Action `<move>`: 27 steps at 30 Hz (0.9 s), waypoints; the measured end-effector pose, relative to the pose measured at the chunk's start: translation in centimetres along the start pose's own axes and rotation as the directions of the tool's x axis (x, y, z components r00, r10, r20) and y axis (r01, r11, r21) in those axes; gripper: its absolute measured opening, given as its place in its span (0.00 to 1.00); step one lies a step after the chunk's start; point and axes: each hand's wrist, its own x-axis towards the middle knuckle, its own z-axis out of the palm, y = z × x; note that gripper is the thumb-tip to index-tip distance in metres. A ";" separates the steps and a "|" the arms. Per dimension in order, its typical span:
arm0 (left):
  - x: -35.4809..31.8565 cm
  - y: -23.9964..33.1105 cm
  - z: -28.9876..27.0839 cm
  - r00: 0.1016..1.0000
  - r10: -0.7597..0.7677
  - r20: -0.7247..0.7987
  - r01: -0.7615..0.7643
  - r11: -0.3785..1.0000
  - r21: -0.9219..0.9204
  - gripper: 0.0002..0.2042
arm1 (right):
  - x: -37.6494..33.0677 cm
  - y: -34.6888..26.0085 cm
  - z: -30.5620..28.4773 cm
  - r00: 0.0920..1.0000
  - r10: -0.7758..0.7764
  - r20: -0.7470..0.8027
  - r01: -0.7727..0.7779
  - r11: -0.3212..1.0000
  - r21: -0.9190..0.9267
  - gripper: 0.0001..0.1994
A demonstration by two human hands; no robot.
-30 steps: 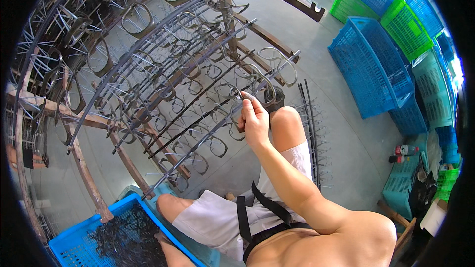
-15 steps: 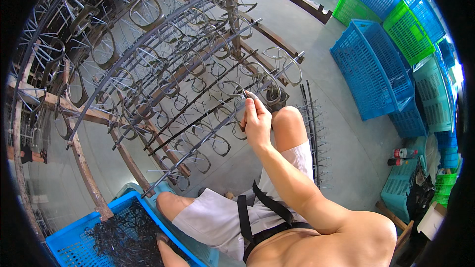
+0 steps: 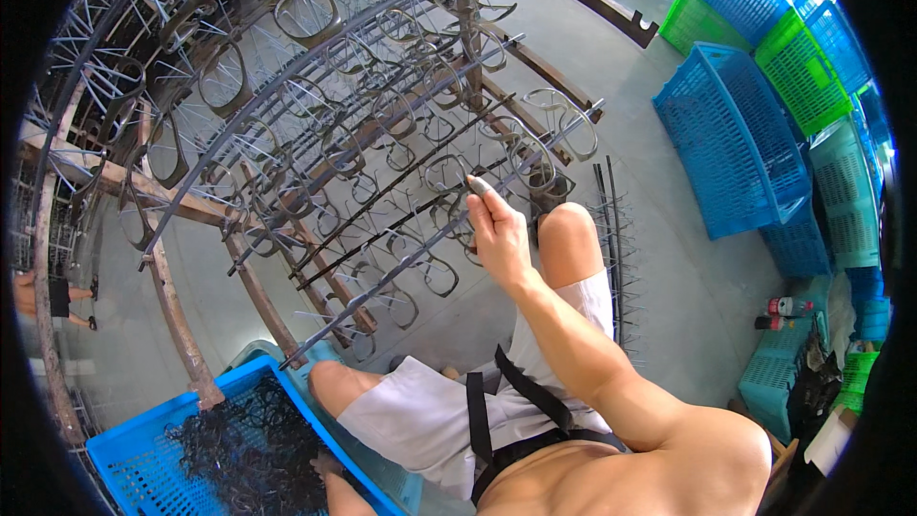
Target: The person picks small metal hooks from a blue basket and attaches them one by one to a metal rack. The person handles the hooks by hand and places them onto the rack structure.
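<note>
A seated person, seen from above, works at a large metal rack [image 3: 315, 124] whose long dark bars carry rows of hooked spikes, each holding an eyeglass frame by its rim so the frames hang apart and do not touch. The right hand [image 3: 497, 229] reaches up to 1 slanted bar [image 3: 420, 248], with thumb and fingertips pinched together on a small grey piece [image 3: 478, 184], probably part of a frame, held right at a spike. The left hand [image 3: 330, 466] is low at the bottom edge, in a blue crate [image 3: 134, 440] beside the left knee that holds a tangled heap of dark frames [image 3: 248, 449]; whether its fingers are closed I cannot tell. Loose spiked bars [image 3: 611, 248] lie on the concrete floor by the right knee. Stacked blue and green crates [image 3: 755, 105] stand well apart on the right.
</note>
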 end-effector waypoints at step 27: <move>-29.3 17.4 -15.9 0.681 0.289 -0.673 -0.590 -0.329 -0.738 0.12 | 0.7 -0.9 -1.6 0.998 0.043 0.039 -0.047 0.993 0.105 0.17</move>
